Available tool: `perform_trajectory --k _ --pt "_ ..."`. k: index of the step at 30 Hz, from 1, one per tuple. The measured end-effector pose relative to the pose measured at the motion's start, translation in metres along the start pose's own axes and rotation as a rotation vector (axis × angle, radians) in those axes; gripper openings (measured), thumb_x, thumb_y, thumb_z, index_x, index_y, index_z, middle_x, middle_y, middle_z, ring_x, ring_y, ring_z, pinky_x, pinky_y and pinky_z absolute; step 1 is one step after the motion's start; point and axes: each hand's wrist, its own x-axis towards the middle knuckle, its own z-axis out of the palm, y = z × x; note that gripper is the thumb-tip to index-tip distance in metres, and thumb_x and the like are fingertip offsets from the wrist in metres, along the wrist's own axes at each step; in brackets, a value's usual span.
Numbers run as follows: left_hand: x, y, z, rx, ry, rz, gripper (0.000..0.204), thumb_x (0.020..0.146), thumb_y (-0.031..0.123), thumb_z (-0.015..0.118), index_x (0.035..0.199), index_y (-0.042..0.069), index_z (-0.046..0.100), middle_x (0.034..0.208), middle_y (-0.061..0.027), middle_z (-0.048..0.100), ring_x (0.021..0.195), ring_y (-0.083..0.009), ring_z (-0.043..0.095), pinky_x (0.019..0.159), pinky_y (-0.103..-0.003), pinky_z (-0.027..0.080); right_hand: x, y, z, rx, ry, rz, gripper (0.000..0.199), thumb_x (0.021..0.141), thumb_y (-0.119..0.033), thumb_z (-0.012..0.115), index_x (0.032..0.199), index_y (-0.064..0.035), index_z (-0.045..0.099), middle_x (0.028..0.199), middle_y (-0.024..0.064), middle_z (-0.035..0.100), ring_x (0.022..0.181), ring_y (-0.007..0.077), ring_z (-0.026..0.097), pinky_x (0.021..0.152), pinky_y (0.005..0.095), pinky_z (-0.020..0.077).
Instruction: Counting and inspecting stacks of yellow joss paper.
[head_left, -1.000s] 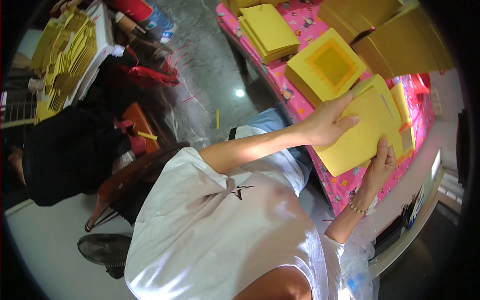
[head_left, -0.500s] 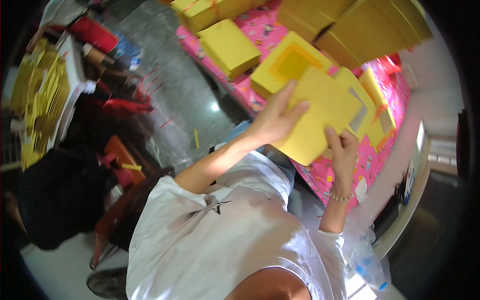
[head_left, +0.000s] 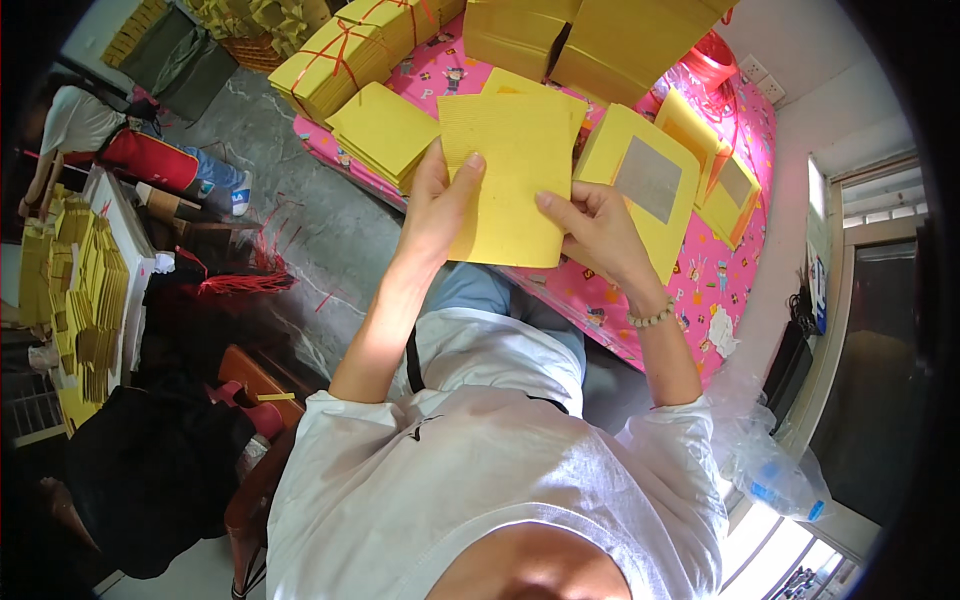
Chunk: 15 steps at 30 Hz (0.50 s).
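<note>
Both my hands hold a yellow cardboard sheet point(head_left: 510, 150) with fine ridges, nearly upright over the near edge of a pink-covered table. My left hand point(head_left: 438, 205) grips its left edge, thumb on the face toward me. At its lower right edge, my right hand point(head_left: 605, 235) pinches it, thumb in front. Just left of the sheet lies a stack of plain yellow sheets point(head_left: 380, 130). A yellow stack point(head_left: 607, 140) with a grey rectangle on top sits to the right. Another yellow stack point(head_left: 515, 84) is partly hidden behind the held sheet.
The patterned pink tablecloth point(head_left: 690, 300) also bears red-tied yellow bundles point(head_left: 335, 65), tall yellow stacks point(head_left: 630, 50) and a red ribbon roll point(head_left: 710, 62). At left, a person point(head_left: 85, 115) stands by a white table point(head_left: 135, 260) of yellow pieces. Red strings point(head_left: 245, 280) lie on the floor.
The sheet has swung leftward and more upright, with both hands still on it. The stack with the grey rectangle now shows more fully. My view has shifted, bringing the person at left into sight.
</note>
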Motion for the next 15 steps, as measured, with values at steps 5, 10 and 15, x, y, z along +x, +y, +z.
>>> perform_trajectory --k 5,10,15 --pt "0.002 -0.006 -0.017 0.048 0.121 0.052 0.030 0.094 0.004 0.046 0.124 0.000 0.043 0.117 -0.0085 0.056 0.106 -0.0127 0.053 0.089 -0.028 0.044 0.013 0.000 0.005 -0.124 -0.075 0.072 0.028 0.089 -0.024 0.063 0.096 0.0035 0.066 0.075 0.0013 0.065 0.060 0.0025 0.054 0.051 0.0186 0.0445" --pt "0.000 -0.003 -0.035 0.017 0.235 0.104 0.030 0.095 0.004 0.046 0.125 0.000 0.042 0.119 -0.0093 0.055 0.105 -0.0136 0.055 0.088 -0.028 0.046 0.025 -0.001 0.018 -0.215 -0.112 0.107 0.028 0.089 -0.024 0.063 0.095 0.0027 0.066 0.075 0.0010 0.064 0.059 0.0029 0.054 0.051 0.0177 0.0457" --pt "0.001 -0.001 -0.048 -0.058 0.318 0.112 0.031 0.096 0.006 0.045 0.126 0.000 0.042 0.120 -0.0096 0.055 0.106 -0.0149 0.055 0.089 -0.029 0.046 0.041 -0.012 0.030 -0.271 -0.177 0.151 0.027 0.089 -0.025 0.063 0.096 0.0004 0.064 0.080 -0.0018 0.060 0.069 0.0022 0.055 0.057 0.0186 0.0496"
